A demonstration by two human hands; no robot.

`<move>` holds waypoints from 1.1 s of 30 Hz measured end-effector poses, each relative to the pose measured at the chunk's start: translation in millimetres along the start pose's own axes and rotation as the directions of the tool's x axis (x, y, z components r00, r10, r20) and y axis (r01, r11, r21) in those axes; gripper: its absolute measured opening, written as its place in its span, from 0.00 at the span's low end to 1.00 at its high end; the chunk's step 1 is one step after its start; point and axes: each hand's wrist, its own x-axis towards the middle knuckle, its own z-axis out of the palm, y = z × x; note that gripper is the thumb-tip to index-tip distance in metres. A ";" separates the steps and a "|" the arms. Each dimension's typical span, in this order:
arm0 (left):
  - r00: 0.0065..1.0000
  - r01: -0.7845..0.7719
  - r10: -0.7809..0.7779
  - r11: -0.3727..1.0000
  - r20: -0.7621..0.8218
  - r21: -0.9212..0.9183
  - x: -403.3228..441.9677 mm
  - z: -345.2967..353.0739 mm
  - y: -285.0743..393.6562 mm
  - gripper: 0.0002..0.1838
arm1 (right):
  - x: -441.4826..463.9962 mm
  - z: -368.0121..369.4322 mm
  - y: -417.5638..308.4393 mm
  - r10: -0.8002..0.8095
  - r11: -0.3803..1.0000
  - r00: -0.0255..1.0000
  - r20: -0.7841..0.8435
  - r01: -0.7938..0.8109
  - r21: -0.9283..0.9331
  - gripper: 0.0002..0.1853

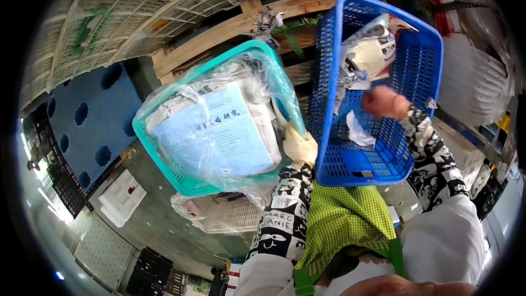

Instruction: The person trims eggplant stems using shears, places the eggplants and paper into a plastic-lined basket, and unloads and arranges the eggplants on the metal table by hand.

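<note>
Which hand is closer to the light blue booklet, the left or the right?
Left. The gloved left hand is by the teal basket's edge, close beside the light blue booklet; the right hand is farther away, over the blue basket.

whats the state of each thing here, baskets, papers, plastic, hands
Teal basket: loaded with papers and plastic
Clear plastic: crumpled, partly over the papers
Blue printed sheet: printed side up
Blue basket: open-topped, partly filled
White paper scrap: creased, inside the blue basket
Left hand: at the teal basket's rim, grip unclear
Right hand: over or inside the blue basket, blurred
</note>
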 end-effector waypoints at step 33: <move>0.980 0.046 0.006 0.967 0.201 -0.252 0.8 -3.8 -22.6 0.35 | 408.6 -3.7 -137.5 -0.195 0.961 0.952 -0.235 0.137 -0.242 0.36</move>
